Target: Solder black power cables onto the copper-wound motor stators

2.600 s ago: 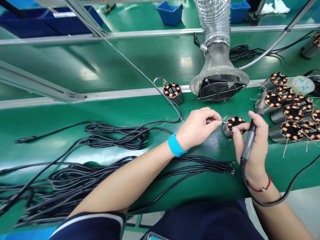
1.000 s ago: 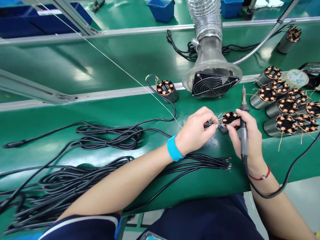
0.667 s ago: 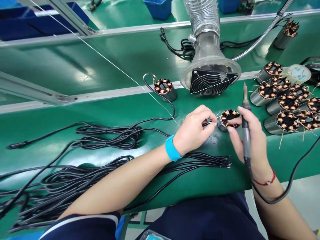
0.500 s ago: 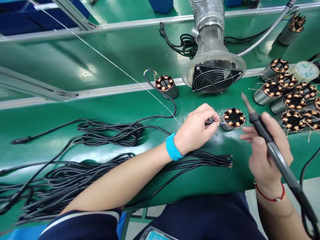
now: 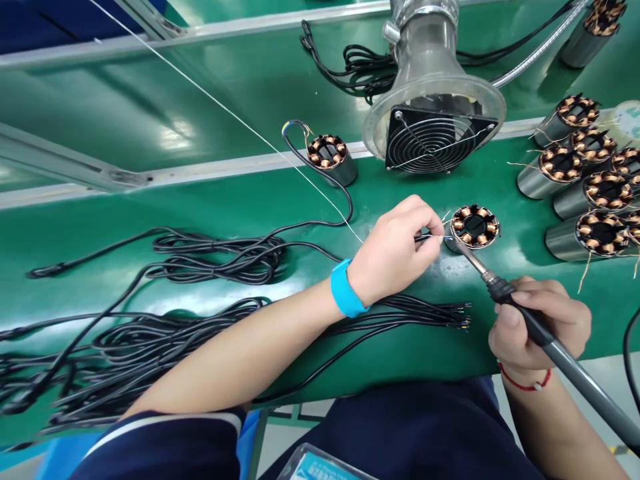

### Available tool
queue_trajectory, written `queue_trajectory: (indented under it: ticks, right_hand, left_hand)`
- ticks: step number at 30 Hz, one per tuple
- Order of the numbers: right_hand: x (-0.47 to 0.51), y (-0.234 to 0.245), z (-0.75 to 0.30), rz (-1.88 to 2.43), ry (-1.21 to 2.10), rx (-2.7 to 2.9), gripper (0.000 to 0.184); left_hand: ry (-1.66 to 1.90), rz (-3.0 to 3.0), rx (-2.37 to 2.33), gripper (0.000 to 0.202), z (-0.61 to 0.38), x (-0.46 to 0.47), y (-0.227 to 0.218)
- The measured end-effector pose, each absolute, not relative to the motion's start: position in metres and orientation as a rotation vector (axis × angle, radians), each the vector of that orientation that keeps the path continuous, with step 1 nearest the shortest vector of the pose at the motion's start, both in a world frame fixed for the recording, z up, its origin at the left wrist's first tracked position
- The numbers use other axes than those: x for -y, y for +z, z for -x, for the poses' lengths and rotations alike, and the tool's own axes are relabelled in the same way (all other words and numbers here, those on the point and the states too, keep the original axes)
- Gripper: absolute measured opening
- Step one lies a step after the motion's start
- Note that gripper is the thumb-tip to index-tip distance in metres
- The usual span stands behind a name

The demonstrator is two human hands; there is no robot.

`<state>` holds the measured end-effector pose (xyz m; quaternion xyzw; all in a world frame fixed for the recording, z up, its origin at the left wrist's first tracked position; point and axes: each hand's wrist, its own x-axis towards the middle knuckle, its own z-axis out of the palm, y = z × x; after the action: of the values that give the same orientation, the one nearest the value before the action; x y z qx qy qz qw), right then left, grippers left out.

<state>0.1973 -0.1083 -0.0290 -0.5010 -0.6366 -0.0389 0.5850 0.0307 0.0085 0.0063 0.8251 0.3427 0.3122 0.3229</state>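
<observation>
Left hand (image 5: 400, 250) pinched a thin wire end (image 5: 449, 238) beside the upright copper-wound stator (image 5: 475, 227) on the green bench (image 5: 425, 363); right hand (image 5: 543, 323) gripped a soldering iron (image 5: 567, 363), tip near that wire. Soldering seemed in hand, next calling for steady fingers.

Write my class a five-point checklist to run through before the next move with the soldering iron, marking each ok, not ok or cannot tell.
1. Right hand grips the soldering iron by its handle: ok.
2. Left hand pinches the wire ends beside the nearest stator: ok.
3. That stator stands upright on the bench: ok.
4. Left fingertips well away from the iron's tip: not ok, they are close.
5. Fan running: cannot tell.
</observation>
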Motion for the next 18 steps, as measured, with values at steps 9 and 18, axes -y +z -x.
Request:
queue_trajectory:
  ticks: [9,18]
  right_hand:
    - [0.1087,-0.0282,-0.195,1.236,-0.098,1.482,0.01]
    - [0.1088,-0.0286,-0.1968,1.216,-0.098,1.506,0.012]
  left_hand:
    - [0.831,-2.211,-0.897,0.017,-0.0317,-0.0079,0.0058]
    - [0.839,-2.236,-0.907,0.017,-0.0313,-0.0084,0.0062]
